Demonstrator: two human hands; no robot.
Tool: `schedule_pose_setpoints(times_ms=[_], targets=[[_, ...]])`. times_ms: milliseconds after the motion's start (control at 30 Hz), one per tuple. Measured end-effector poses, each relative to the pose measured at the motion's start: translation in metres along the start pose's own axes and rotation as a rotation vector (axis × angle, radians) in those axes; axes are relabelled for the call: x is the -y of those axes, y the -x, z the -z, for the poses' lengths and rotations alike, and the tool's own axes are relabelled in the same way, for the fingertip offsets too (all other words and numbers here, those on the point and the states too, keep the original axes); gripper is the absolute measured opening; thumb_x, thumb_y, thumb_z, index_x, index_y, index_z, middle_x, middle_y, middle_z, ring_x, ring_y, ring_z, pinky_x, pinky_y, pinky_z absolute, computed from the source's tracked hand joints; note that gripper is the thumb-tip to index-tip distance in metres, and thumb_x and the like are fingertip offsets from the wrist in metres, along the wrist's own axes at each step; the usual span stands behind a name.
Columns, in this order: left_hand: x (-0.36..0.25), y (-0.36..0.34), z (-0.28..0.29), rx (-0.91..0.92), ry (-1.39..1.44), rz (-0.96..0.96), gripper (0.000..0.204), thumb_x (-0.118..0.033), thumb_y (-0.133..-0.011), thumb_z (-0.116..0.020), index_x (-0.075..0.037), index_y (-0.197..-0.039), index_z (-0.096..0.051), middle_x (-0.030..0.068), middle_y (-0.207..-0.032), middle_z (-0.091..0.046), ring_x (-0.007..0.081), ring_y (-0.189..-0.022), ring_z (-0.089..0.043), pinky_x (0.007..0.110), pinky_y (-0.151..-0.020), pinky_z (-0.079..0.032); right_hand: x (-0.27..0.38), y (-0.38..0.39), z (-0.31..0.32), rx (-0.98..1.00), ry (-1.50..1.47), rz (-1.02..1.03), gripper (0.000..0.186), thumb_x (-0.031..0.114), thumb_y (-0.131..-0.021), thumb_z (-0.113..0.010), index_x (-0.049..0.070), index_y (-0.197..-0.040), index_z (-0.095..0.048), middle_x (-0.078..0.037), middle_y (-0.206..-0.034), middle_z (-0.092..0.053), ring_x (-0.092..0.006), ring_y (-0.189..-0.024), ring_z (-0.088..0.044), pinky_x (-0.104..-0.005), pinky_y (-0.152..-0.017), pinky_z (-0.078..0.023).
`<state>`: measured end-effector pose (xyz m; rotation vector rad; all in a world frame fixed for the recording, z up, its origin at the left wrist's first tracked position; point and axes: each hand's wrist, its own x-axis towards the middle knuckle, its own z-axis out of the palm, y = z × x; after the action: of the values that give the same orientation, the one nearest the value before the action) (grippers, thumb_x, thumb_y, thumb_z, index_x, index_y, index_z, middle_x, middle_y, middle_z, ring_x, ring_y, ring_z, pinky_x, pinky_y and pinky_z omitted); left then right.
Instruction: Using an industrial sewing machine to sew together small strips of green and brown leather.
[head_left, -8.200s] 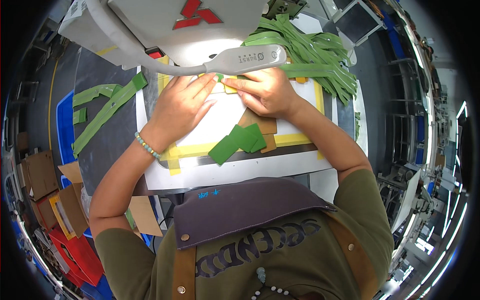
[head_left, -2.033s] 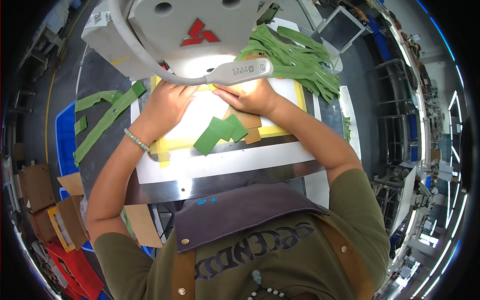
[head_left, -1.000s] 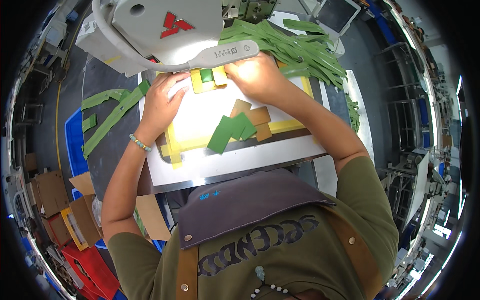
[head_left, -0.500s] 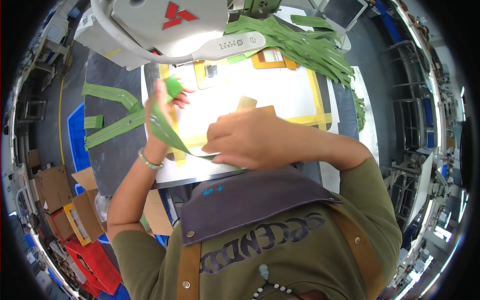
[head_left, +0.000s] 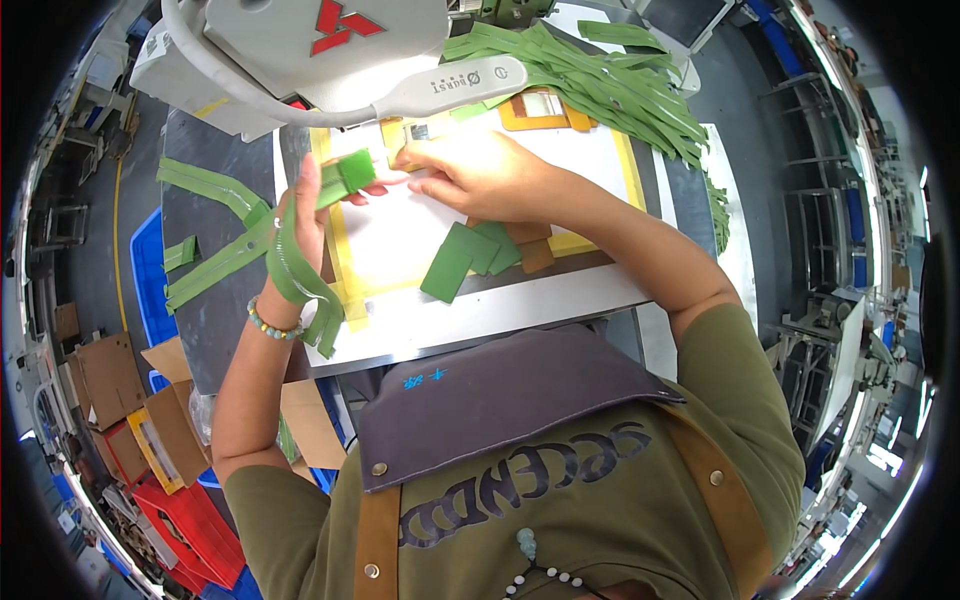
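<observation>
My left hand (head_left: 307, 205) is closed on a green zipper strip (head_left: 288, 268), which hangs over the wrist toward the table's near edge. At the strip's upper end, by my left fingertips, sits a small bright green square piece (head_left: 357, 170). Just right of it, my right hand (head_left: 485, 178) is held in a pinch; anything between its fingertips is too small to make out. Below my right hand lie several flat green rectangular patches (head_left: 447, 262), partly over brown pieces (head_left: 530, 235). More green zipper strips (head_left: 215, 262) rest on the dark table to the left.
A white sewing machine (head_left: 250, 50) with a grey lamp arm (head_left: 450, 88) stands at the far side. A large heap of green zipper strips (head_left: 590, 90) fills the far right. Yellow tape (head_left: 350, 290) borders the white work sheet. A yellow-orange frame template (head_left: 520, 118) lies near the heap.
My right hand has moved up and away from me, toward the left fingertips, uncovering the green patches. The zipper strip's lower end, earlier stretched toward the right hand, now hangs loose by the left wrist.
</observation>
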<state>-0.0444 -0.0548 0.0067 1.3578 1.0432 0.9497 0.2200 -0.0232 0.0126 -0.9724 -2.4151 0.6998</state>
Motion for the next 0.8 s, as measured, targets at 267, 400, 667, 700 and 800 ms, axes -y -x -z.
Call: schedule_pose_setpoints(times_ms=[267, 400, 667, 700, 800], targets=[[0.022, -0.008, -0.008, -0.032, 0.195, 0.129, 0.062, -0.049, -0.116, -0.036, 0.005, -0.133, -0.063, 0.0159, -0.119, -0.076, 0.0159, -0.095, -0.07, 0.031, -0.087, -0.055, -0.03, -0.01, 0.013, -0.454, 0.235, 0.074, 0.019, 0.025, -0.094, -0.074, 0.012, -0.107, -0.081, -0.008, -0.089, -0.076, -0.0266, -0.074, -0.071, -0.0384, -0.063, -0.055], [0.019, -0.014, 0.025, -0.341, 0.355, -0.102, 0.062, -0.051, -0.114, -0.042, 0.004, -0.119, -0.07, 0.0165, -0.109, -0.077, 0.0185, -0.091, -0.071, 0.03, -0.084, -0.053, -0.019, -0.002, 0.021, -0.346, 0.499, 0.296, 0.017, 0.024, -0.094, -0.074, 0.011, -0.103, -0.082, -0.008, -0.089, -0.076, -0.0272, -0.073, -0.071, -0.0362, -0.062, -0.054], [0.056, -0.003, 0.145, -0.716, -0.561, -0.285, 0.048, -0.035, -0.116, -0.043, 0.002, -0.125, -0.072, 0.0136, -0.117, -0.077, 0.0217, -0.112, -0.071, 0.035, -0.102, -0.053, -0.009, 0.034, 0.06, 0.115, 0.262, -0.029, 0.018, 0.022, -0.097, -0.071, 0.008, -0.107, -0.078, -0.008, -0.09, -0.074, -0.0271, -0.079, -0.069, -0.0357, -0.07, -0.053], [0.068, -0.002, 0.182, -0.69, -0.576, -0.281, 0.045, -0.033, -0.116, -0.044, 0.0, -0.126, -0.073, 0.0131, -0.12, -0.077, 0.0218, -0.113, -0.071, 0.035, -0.103, -0.053, -0.007, 0.041, 0.066, 0.146, 0.194, -0.039, 0.016, 0.02, -0.097, -0.071, 0.007, -0.104, -0.076, -0.008, -0.092, -0.074, -0.0281, -0.08, -0.068, -0.0371, -0.071, -0.052], [0.082, 0.013, 0.267, -0.627, -0.75, -0.255, 0.036, -0.026, -0.113, -0.051, -0.002, -0.128, -0.073, 0.0126, -0.125, -0.075, 0.0219, -0.115, -0.07, 0.036, -0.104, -0.052, -0.01, 0.059, 0.063, 0.111, 0.169, 0.019, 0.015, 0.022, -0.097, -0.069, 0.009, -0.099, -0.077, -0.008, -0.085, -0.072, -0.03, -0.078, -0.069, -0.0404, -0.072, -0.054]])
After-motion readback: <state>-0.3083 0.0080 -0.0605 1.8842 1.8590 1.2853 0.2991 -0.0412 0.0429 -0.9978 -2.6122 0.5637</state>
